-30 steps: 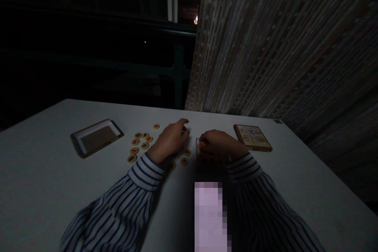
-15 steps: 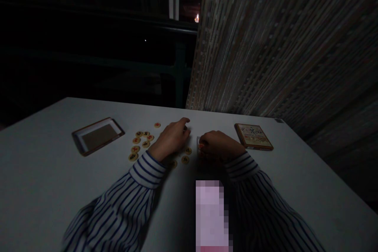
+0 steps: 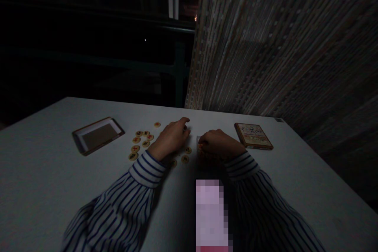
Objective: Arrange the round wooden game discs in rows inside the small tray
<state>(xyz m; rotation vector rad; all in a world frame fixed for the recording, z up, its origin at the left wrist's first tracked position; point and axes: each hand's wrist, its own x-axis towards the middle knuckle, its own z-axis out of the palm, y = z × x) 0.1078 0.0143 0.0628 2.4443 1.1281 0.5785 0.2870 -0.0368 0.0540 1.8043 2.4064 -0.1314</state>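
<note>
Round wooden Chinese chess pieces (image 3: 134,149) with red and black characters lie in a loose group to the left of my left hand (image 3: 169,138). That hand is low over the table, index finger stretched out and thumb apart from it; its other fingers are partly hidden. Between my hands lie a few more chess pieces (image 3: 185,159). My right hand (image 3: 220,143) reaches down into a small clear-edged tray (image 3: 198,139) of pieces, its fingertips pinched at a reddish chess piece (image 3: 200,147). The dark and my right hand hide much of the tray.
A shallow rectangular box half (image 3: 77,142) lies at the left of the white table (image 3: 44,189). On the right is a printed box (image 3: 256,137) with Chinese characters. A string curtain (image 3: 236,47) hangs beyond the table's back right edge.
My right hand has shifted very slightly at the tray. My left hand and the loose pieces look the same.
</note>
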